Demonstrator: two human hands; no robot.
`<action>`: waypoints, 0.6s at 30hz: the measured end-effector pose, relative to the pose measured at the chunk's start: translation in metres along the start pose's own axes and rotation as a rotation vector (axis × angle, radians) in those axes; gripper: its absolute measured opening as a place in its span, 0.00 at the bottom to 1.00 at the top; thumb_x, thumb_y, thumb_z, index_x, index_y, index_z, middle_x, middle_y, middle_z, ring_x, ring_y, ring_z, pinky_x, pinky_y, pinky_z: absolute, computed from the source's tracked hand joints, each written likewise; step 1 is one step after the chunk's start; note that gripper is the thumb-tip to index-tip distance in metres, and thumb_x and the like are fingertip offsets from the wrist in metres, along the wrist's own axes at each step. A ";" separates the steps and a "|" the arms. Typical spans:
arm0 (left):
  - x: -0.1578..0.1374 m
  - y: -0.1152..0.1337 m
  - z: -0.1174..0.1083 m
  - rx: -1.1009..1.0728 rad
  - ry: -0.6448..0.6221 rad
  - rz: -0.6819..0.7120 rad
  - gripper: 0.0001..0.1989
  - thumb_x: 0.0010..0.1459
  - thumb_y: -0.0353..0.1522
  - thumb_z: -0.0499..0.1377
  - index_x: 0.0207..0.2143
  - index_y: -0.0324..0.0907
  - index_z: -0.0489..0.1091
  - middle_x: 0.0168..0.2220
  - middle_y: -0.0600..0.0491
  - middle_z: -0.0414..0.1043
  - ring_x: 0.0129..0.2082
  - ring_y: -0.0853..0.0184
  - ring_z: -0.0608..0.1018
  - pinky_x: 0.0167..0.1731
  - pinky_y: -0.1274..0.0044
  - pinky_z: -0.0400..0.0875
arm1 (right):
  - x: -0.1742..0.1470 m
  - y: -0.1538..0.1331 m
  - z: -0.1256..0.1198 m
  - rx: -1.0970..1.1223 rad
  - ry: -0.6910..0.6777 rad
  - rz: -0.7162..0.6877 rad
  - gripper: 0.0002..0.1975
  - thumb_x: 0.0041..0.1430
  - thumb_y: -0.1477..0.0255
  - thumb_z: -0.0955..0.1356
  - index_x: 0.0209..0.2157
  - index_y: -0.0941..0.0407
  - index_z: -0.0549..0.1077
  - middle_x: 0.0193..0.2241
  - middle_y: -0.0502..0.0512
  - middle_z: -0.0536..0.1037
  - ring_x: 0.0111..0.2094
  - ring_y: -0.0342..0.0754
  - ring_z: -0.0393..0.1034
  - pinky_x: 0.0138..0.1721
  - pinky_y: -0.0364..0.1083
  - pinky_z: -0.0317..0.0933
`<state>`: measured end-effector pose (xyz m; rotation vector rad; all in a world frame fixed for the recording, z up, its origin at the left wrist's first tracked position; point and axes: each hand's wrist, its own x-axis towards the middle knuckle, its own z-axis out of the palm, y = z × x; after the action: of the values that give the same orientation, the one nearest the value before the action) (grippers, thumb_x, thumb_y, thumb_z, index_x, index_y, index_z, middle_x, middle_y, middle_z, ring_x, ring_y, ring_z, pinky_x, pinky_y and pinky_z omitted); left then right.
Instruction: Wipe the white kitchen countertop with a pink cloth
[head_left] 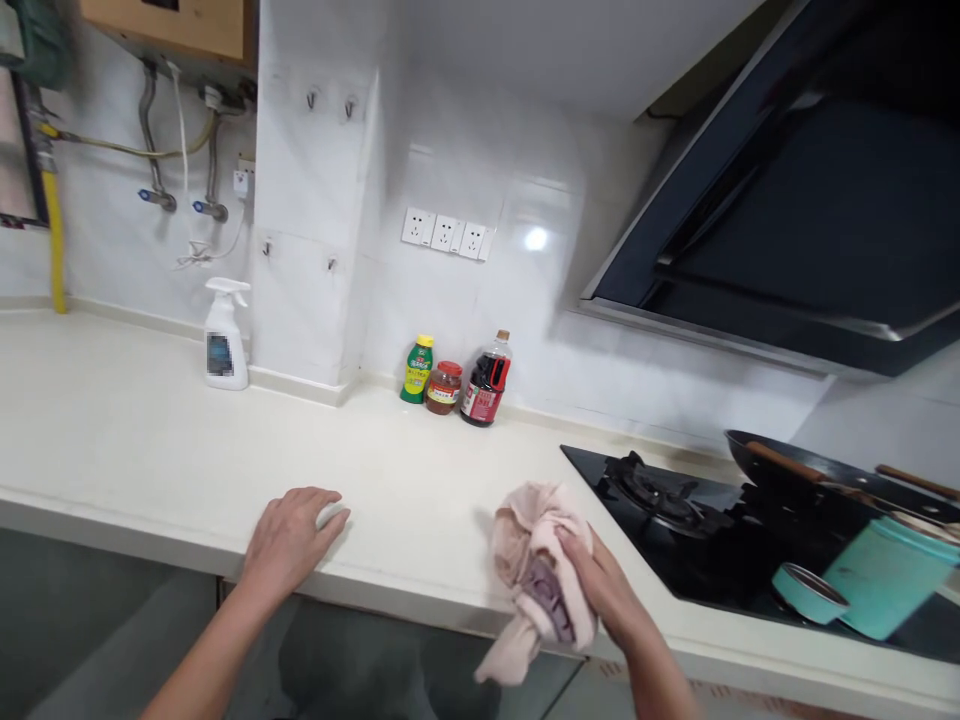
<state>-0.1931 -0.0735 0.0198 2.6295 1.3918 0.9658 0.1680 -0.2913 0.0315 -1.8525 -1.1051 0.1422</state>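
Note:
Bunched in my right hand (pixel 592 575) is a pale pink cloth (pixel 534 535) with a purple patterned patch. It sits over the front part of the white countertop (pixel 405 500), left of the stove, and one end hangs past the counter's edge. My right fingers are closed round its right side; the fingertips are partly sunk in the folds. Near the front edge, to the left, my left hand (pixel 292 535) is held with nothing in it, thumb and fingers apart. Whether it touches the counter I cannot tell.
Along the wall stand a green bottle (pixel 417 372), a red-lidded jar (pixel 444 390) and a soy sauce bottle (pixel 486 385). A white spray bottle (pixel 224 340) is farther left. The gas stove (pixel 675 520) holds a wok (pixel 825 465) and turquoise pot (pixel 892 575) under a dark range hood (pixel 810 200).

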 end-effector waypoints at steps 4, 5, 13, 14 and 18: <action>0.000 -0.001 0.001 -0.002 0.006 -0.009 0.19 0.65 0.42 0.51 0.48 0.45 0.75 0.52 0.49 0.77 0.53 0.56 0.75 0.51 0.65 0.65 | 0.021 0.050 -0.048 -0.131 0.186 0.092 0.44 0.50 0.41 0.62 0.56 0.62 0.67 0.56 0.72 0.67 0.52 0.64 0.68 0.56 0.61 0.62; 0.000 -0.001 0.001 -0.001 0.003 -0.010 0.19 0.64 0.42 0.51 0.48 0.45 0.75 0.52 0.48 0.77 0.53 0.56 0.75 0.51 0.65 0.65 | 0.019 0.054 -0.055 -0.142 0.222 0.094 0.44 0.51 0.41 0.62 0.58 0.61 0.65 0.58 0.72 0.65 0.52 0.64 0.68 0.56 0.60 0.62; 0.002 0.002 -0.001 0.005 -0.024 -0.024 0.21 0.64 0.43 0.50 0.48 0.45 0.76 0.52 0.49 0.77 0.54 0.55 0.75 0.51 0.65 0.65 | -0.009 0.011 -0.011 -0.711 0.113 -0.257 0.26 0.64 0.51 0.60 0.57 0.47 0.71 0.61 0.60 0.66 0.60 0.64 0.60 0.57 0.65 0.58; 0.002 0.002 -0.001 0.006 -0.026 -0.025 0.20 0.64 0.43 0.50 0.48 0.45 0.76 0.52 0.49 0.77 0.54 0.55 0.75 0.51 0.65 0.65 | -0.011 0.010 -0.002 -0.804 0.060 -0.297 0.23 0.64 0.53 0.61 0.56 0.46 0.72 0.60 0.58 0.68 0.60 0.64 0.61 0.56 0.66 0.59; 0.001 0.001 -0.001 0.006 -0.026 -0.016 0.20 0.64 0.43 0.49 0.47 0.46 0.75 0.52 0.49 0.77 0.54 0.56 0.75 0.51 0.66 0.65 | -0.009 0.034 -0.003 -0.954 0.007 -0.334 0.19 0.66 0.57 0.61 0.53 0.45 0.74 0.58 0.56 0.72 0.59 0.62 0.63 0.52 0.61 0.63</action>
<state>-0.1932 -0.0736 0.0215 2.6210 1.4105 0.9231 0.1858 -0.3050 0.0043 -2.4108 -1.6197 -0.6988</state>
